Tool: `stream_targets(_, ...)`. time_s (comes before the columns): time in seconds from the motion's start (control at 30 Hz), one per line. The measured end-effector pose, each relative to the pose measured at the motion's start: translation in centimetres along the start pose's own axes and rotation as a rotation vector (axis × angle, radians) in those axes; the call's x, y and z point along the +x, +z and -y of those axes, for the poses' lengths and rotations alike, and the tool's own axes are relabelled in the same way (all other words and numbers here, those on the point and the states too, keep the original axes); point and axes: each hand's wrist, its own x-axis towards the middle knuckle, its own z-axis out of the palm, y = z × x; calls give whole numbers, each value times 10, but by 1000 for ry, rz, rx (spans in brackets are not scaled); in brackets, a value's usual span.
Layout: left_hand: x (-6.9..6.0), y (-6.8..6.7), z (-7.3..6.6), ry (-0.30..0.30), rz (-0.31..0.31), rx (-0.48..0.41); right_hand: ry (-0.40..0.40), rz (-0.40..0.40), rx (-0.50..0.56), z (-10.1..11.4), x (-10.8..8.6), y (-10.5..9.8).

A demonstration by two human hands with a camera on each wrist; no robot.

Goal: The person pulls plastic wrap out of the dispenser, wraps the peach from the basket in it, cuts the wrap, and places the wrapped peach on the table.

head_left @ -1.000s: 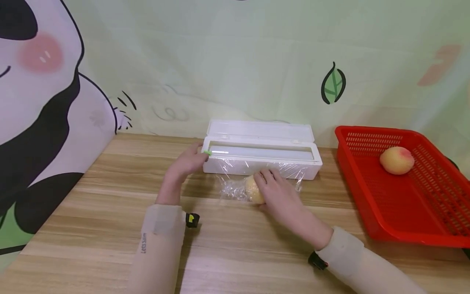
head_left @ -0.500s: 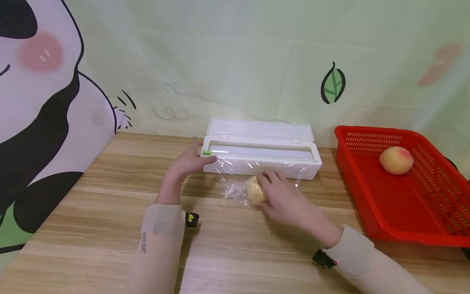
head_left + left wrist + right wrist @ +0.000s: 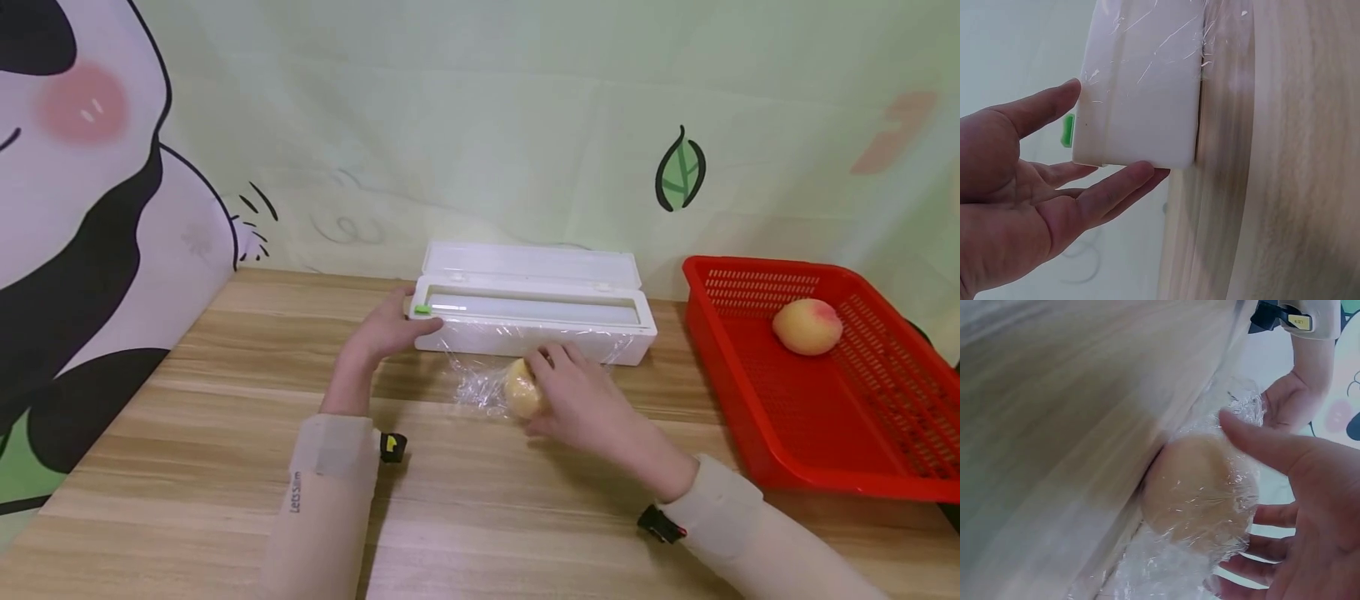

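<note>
A pale yellow peach (image 3: 523, 390), wrapped in clear cling film (image 3: 480, 388), lies on the table before a long white cling film dispenser (image 3: 525, 337). My right hand (image 3: 581, 404) holds the peach from its right side, thumb near the front and fingers over the back. In the right wrist view, film covers the peach (image 3: 1200, 490) in wrinkles. My left hand (image 3: 382, 332) is at the dispenser's left end. Its fairly straight fingers touch the end wall and its thumb rests on the front top edge, beside a green slider (image 3: 423, 309). Film still runs from the dispenser to the peach.
The dispenser's lid (image 3: 531, 265) stands raised at the back, near the printed cloth backdrop (image 3: 480, 142). To the right, a red plastic basket (image 3: 780, 467) holds another peach (image 3: 807, 327). Wooden tabletop (image 3: 450, 517) extends in front of my hands.
My left thumb has moved off the green slider's side and onto the front edge. My right hand has shifted slightly right, baring more of the wrapped peach. Dispenser and basket stay put.
</note>
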Motion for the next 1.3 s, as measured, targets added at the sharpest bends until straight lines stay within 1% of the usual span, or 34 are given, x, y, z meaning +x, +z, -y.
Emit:
stream_targets(0.17,0,0,2,-5,-8,21,0,21,-6,3,7,-9)
stream_targets(0.37,1,-1,4,-4,-22,38,-47,28,-20,14,30,-24)
stream_targets(0.47,1,-2,5,-4,-28,48,-64,67,-33,21,43,-31)
stream_targets(0.57,2,-2,7,-3,-33,53,-76,118,-14,28,56,-34)
stream_targets(0.67,2,-2,8,1,-33,49,-96,157,13,33,67,-31)
stream_targets(0.77,3,-1,7,6,-27,41,-114,183,25,38,77,-24)
stream_targets(0.9,3,-2,7,21,-22,43,-124,189,21,44,90,-16)
stream_targets(1.1,2,-3,9,45,-26,46,-137,171,11,51,107,-7)
stream_targets(1.23,2,-4,10,82,-16,43,-144,181,-27,54,115,-2)
stream_targets(1.3,2,-5,11,102,-12,55,-140,197,-42,55,118,-1)
